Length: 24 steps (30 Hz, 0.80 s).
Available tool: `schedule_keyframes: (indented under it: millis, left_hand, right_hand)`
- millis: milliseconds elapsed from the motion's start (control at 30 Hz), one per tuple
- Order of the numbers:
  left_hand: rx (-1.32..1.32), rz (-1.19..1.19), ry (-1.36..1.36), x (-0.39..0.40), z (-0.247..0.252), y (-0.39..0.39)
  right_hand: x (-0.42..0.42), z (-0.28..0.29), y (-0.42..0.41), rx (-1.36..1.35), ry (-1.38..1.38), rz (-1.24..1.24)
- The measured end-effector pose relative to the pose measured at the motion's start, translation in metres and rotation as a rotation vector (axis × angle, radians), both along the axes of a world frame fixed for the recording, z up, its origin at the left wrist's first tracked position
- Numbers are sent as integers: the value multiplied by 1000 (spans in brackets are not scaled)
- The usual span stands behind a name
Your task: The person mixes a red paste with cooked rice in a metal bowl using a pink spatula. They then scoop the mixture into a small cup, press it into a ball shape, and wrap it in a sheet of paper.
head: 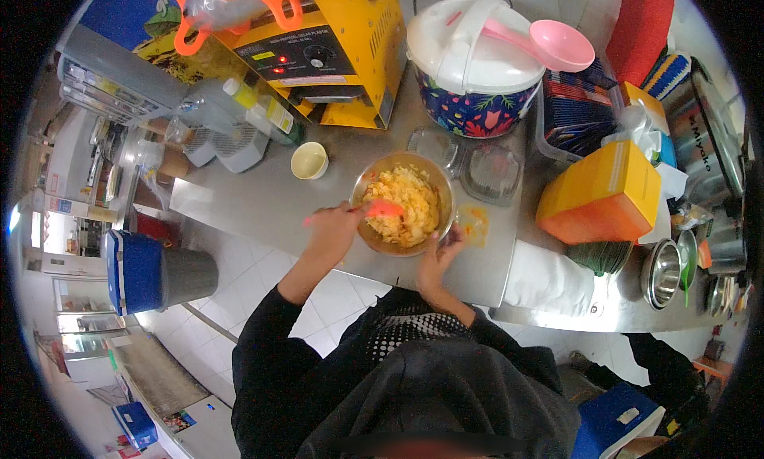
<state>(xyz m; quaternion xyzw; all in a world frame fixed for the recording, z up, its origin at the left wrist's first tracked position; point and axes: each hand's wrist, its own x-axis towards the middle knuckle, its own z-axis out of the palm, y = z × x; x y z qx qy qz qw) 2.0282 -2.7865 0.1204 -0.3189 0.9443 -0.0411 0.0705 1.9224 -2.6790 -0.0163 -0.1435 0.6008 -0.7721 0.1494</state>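
Observation:
My left hand grips a red-pink spatula, its blade resting in yellow-orange rice. The rice fills much of a round metal mixing bowl on the steel table. Against the bowl's near right side, my right hand steadies the rim with thumb and fingers. Just right of that hand lies a flat patch of clear plastic with orange smears. Two clear plastic containers sit beyond the bowl on the right. A small cream cup stands to its upper left.
At the back are a yellow cup-sealing machine with red lights and a patterned rice container bearing a pink ladle. A yellow box, a white cloth and metal bowls occupy the right. The table's front edge is close to me.

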Motion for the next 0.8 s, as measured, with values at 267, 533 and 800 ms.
schedule_keyframes:
  millis: [267,533,800]
  left_hand:
    - [162,150,25,-43,-47,-42]
    - [-174,-87,-26,-24,-75,34]
    - [-186,-178,-100,-15,-28,37]
  right_hand:
    - [-47,2,-30,61,102,198]
    - [-55,12,-30,44,198,139]
    - [-54,16,-32,32,130,102]
